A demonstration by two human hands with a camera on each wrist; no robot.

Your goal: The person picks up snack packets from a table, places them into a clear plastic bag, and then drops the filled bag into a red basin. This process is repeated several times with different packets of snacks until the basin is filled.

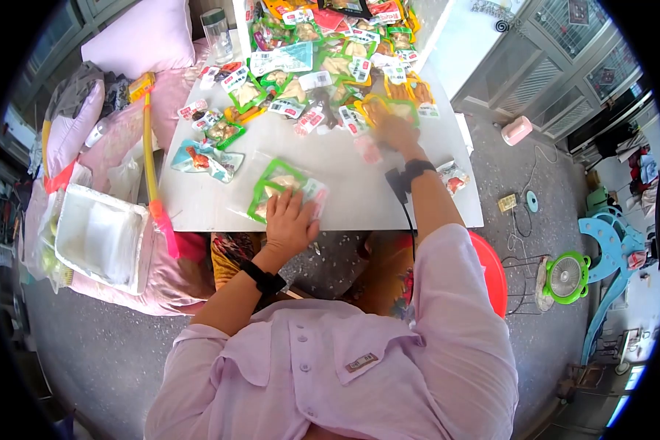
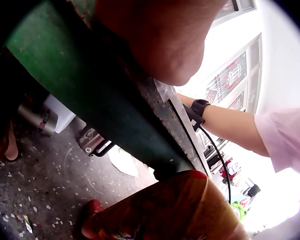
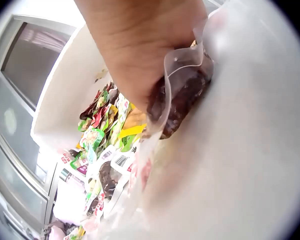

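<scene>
My left hand (image 1: 290,224) rests on a clear, green-edged snack packet (image 1: 260,194) with pale pieces inside, at the table's near edge. Its fingers lie spread and fairly straight over the packet. Out at the right side of the pile, my right hand (image 1: 397,132) is blurred over yellow-edged and green-edged packets. In the right wrist view, that hand grips a clear snack packet (image 3: 185,92) with dark brown contents. The fingertips are hidden behind the hand. Many more snack packets (image 1: 293,59) lie heaped across the far half of the table.
A white box (image 1: 436,33) full of packets stands at the table's far side. One blue packet (image 1: 205,161) lies at the left, another packet (image 1: 453,177) at the right edge. A white foam box (image 1: 66,220) sits on the bed at left. A red stool (image 1: 491,271) is by my right side.
</scene>
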